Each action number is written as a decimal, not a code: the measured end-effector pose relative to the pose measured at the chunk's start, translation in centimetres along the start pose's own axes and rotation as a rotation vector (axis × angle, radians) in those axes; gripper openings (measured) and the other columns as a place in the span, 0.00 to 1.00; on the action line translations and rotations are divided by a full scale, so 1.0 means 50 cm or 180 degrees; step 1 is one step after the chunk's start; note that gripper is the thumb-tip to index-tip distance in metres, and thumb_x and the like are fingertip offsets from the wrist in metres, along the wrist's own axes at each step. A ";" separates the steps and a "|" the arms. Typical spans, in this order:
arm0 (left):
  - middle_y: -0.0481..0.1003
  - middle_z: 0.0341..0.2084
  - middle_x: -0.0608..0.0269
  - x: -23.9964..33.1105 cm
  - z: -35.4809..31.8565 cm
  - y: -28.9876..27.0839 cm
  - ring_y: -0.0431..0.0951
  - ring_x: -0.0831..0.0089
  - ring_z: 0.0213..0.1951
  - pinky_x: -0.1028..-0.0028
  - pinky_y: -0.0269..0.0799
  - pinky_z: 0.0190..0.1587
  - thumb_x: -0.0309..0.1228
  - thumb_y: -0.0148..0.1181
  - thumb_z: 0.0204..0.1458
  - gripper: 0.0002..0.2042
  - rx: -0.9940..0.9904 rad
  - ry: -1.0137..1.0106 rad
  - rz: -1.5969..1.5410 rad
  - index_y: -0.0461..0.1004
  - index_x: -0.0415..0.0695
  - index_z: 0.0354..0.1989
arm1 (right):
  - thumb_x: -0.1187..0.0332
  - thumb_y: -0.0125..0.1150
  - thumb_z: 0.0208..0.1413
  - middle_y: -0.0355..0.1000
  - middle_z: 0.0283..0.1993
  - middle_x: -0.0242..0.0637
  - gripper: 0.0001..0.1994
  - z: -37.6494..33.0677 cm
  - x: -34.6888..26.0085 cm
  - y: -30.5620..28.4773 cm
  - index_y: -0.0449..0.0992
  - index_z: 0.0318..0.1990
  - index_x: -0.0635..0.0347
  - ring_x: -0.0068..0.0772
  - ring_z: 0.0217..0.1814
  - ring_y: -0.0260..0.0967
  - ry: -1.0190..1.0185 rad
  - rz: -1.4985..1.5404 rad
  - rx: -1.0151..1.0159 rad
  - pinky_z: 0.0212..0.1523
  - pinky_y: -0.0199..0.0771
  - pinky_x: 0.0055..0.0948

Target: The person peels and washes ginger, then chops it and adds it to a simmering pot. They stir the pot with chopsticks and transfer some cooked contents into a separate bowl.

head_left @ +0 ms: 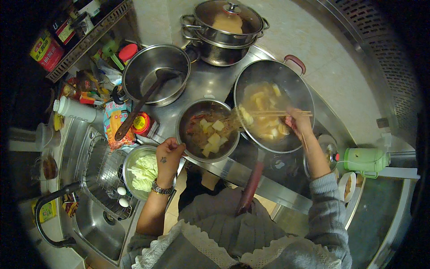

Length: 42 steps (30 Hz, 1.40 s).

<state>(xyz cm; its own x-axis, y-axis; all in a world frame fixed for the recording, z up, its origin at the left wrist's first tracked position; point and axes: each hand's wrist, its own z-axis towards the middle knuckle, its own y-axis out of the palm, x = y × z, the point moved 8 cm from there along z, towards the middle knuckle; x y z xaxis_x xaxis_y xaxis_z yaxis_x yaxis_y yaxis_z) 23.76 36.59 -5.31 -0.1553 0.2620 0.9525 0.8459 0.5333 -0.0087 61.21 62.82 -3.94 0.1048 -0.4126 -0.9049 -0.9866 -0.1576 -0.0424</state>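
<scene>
My right hand [299, 122] grips a pair of wooden chopsticks [271, 113] over the large two-handled pan [286, 77]. Broth with pale yellow chunks [265, 130] fills the bottom of that pan. The chopstick tips reach its left rim, where pale food, apparently noodles, stretches toward a steel bowl [229, 150]. Inside the bowl lie thin brownish noodles, pale yellow pieces [214, 140] and some red bits. With fingers and thumb, my left hand [169, 154] pinches the bowl's left rim. Close below that hand is a bowl [130, 180] of torn cabbage leaves [145, 169].
A steel pot [170, 96] with a dark wooden spatula [134, 117] sits behind left; a lidded steamer [224, 44] stands at the back. The pan's red handle [251, 186] points toward me. Left is a sink [96, 224] with a rack and eggs; right, a green jug [365, 160].
</scene>
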 end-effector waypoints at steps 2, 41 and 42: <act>0.68 0.16 0.72 -0.005 -0.003 0.002 0.67 0.84 0.18 0.83 0.61 0.22 0.23 0.56 0.46 0.02 -0.0019 -0.0086 -0.0104 0.70 0.39 0.27 | 0.70 0.57 0.51 0.68 0.24 0.29 0.05 -0.020 0.004 0.003 0.70 0.28 0.59 0.17 0.19 0.65 0.0109 0.0056 0.0025 0.18 0.67 0.16; 0.70 0.13 0.66 -0.027 0.005 -0.001 0.69 0.81 0.17 0.80 0.63 0.22 0.24 0.58 0.42 0.06 0.0178 -0.0011 0.0509 0.68 0.37 0.19 | 0.69 0.55 0.52 0.70 0.25 0.37 0.07 -0.311 -0.144 0.134 0.72 0.32 0.65 0.25 0.21 0.66 -0.1249 -0.0940 -0.0038 0.25 0.69 0.23; 0.70 0.13 0.66 -0.024 0.004 -0.003 0.69 0.82 0.18 0.80 0.63 0.22 0.24 0.58 0.42 0.06 0.0209 0.0041 0.0580 0.68 0.37 0.19 | 0.66 0.55 0.52 0.70 0.25 0.35 0.08 -0.292 -0.161 0.071 0.71 0.33 0.63 0.23 0.21 0.64 -0.1237 -0.1156 0.0377 0.23 0.65 0.22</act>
<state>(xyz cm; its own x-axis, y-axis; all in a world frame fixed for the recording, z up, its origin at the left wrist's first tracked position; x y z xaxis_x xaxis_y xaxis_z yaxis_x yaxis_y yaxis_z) 23.72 36.38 -6.50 0.0042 0.3489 0.9371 0.8243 0.5293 -0.2008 58.67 52.50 9.40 0.4096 0.0151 -0.9121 -0.9052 -0.1170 -0.4085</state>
